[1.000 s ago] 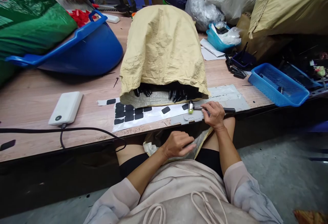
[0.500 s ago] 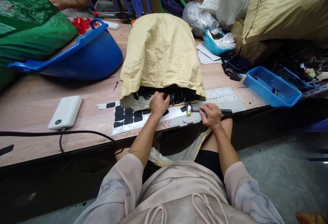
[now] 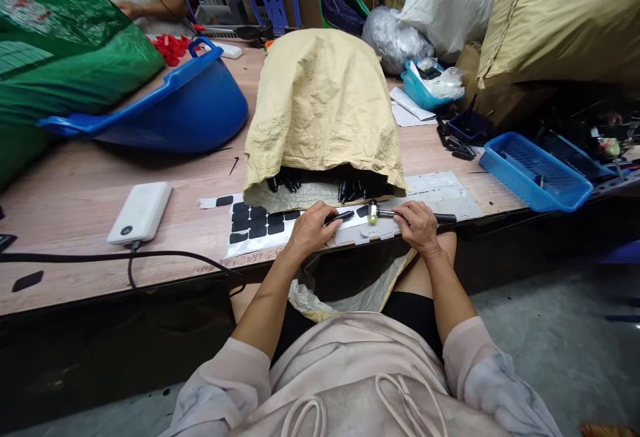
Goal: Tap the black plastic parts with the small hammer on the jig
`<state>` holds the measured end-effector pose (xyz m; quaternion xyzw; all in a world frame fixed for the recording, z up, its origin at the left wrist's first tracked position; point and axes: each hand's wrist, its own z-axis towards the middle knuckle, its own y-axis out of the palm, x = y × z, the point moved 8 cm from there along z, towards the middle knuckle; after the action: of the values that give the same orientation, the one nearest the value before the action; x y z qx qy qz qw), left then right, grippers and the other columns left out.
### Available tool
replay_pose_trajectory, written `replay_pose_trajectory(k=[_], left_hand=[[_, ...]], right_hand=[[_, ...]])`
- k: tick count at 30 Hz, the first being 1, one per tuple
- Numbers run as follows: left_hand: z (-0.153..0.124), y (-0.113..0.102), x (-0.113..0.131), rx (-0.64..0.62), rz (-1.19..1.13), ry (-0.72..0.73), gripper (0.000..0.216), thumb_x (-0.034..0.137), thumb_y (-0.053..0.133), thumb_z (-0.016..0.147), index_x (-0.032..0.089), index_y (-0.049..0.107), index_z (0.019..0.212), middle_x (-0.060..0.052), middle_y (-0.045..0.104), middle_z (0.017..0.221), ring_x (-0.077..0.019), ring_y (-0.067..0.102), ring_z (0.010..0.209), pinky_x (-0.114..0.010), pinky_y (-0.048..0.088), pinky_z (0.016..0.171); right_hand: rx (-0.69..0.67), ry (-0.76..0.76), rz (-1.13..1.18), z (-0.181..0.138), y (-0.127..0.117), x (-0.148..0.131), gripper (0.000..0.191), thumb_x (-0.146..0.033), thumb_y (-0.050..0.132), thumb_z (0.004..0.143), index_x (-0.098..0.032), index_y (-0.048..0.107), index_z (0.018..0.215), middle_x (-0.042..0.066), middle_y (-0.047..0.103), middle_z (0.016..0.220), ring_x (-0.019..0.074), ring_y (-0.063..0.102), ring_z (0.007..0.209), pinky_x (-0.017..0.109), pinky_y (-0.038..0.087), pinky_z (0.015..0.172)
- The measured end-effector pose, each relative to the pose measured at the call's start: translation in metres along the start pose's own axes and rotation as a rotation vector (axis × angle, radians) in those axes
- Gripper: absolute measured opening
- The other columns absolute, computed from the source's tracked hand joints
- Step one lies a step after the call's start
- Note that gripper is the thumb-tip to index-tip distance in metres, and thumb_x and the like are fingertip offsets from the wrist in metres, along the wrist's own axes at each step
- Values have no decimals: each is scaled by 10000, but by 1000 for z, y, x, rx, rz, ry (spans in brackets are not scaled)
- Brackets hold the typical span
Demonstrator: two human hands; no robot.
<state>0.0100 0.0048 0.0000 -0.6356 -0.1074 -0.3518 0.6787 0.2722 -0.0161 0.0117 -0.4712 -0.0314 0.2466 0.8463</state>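
Note:
My left hand (image 3: 311, 229) rests on the table's front edge, fingers closed on a small black plastic part (image 3: 341, 216). My right hand (image 3: 419, 224) grips the handle of a small mallet (image 3: 395, 213) lying flat, its head pointing left. Just behind both hands a tan woven sack (image 3: 323, 110) lies on its side, its open mouth full of more black parts (image 3: 350, 188). A white backing sheet with black adhesive pads (image 3: 253, 221) sits left of my left hand. An open bag (image 3: 350, 297) hangs in my lap under the table edge.
A white power bank (image 3: 141, 212) with a black cable lies at left. A blue tub (image 3: 165, 100) and green sack (image 3: 60, 50) stand far left; blue baskets (image 3: 535, 170) at right. Another person's hand (image 3: 131, 7) works at the far end of the wooden table (image 3: 75, 184).
My left hand went from my lap up into the sack's mouth, then drew back toward the table edge holding a black part. My right hand kept hold of the mallet.

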Motion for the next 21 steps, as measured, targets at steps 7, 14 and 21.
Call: replay_pose_trajectory(k=[7,14,21], left_hand=[[9,16,7,54,18,87,182,350,712,891,229,743,1024,-40,662,922,-220,618,887,-345,482,830],[13,24,11,-10,22,92,217,389,728,887,244,762,1045,-38,679,928,-231,615,927,-372,458,870],[14,26,6,-8,4,45,218,389,750,873,261,779,1047,-31,679,928,-233,611,949,-372,452,886]], right_hand=[[4,29,49,0,-21,-18,220,-263,540,1030,-226,747,1096,76,727,973,250,630,903,374,486,812],[45,187,269,-4,-30,-41,222,-248,533,1036,-247,728,1143,67,749,1018,228,713,946,340,558,841],[70,180,330,-3,-30,-57,237,-231,532,1041,-245,734,1165,74,758,1035,224,729,960,340,576,872]])
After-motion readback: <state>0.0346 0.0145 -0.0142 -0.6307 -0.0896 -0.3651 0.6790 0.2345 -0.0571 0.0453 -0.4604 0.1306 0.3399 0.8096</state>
